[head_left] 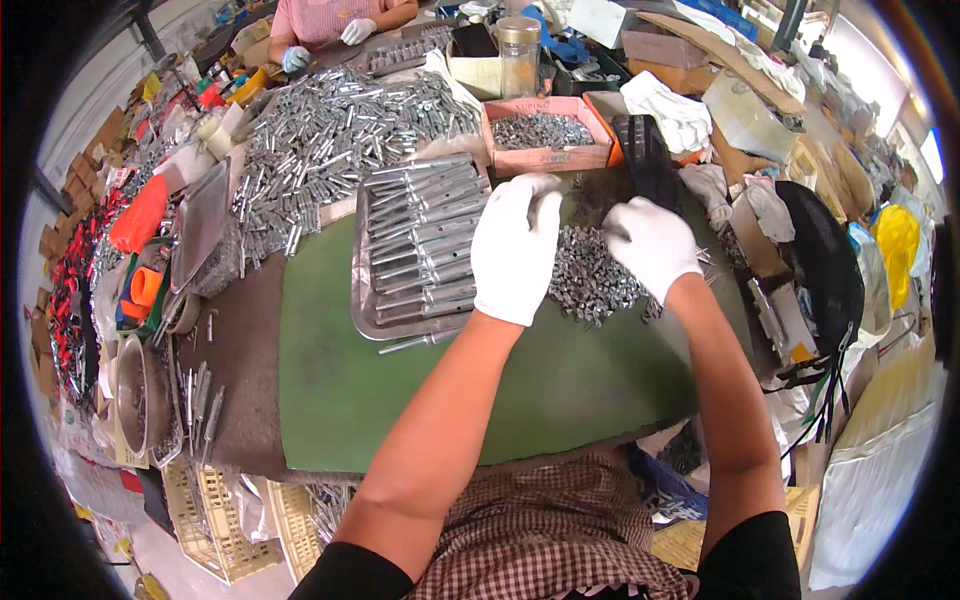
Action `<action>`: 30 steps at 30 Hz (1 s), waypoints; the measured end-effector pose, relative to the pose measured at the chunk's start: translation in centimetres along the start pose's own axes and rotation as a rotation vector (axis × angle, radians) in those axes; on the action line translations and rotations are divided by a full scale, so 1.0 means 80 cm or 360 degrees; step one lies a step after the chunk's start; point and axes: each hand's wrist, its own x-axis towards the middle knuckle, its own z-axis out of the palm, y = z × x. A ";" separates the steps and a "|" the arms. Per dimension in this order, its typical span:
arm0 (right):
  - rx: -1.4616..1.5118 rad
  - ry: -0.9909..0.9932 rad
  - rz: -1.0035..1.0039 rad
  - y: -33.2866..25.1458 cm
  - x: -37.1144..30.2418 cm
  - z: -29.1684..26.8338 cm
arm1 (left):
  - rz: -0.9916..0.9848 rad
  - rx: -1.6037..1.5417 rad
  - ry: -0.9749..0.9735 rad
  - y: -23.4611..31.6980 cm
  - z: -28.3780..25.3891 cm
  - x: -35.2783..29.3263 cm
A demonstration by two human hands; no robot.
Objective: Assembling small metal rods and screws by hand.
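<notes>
My left hand [515, 250], in a white glove, is raised between a metal tray [362, 285] and a pile of small metal parts [595, 280]. Its fingers curl in toward the thumb; whatever they may hold is hidden. On the pile's right side, my right hand [655, 245], also gloved in white, has its fingers drawn together. Its fingertips are slightly blurred, and I cannot make out anything in them. Several slim metal rods with thicker sleeves [425, 240] lie side by side in the tray. One similar rod [420, 342] rests along the tray's near edge.
The green mat [400, 400] covers the table before me. Behind the tray spreads a heap of metal tubes [340, 120]. A pink box [550, 155] of small parts stands beyond my hands. A black bag [815, 265] hangs at right. Across the table sits another person [335, 20].
</notes>
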 end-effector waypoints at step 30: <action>0.1657 -0.0345 0.0672 0.029 0.046 -0.017 | 0.0111 0.0035 0.0013 0.002 0.000 -0.005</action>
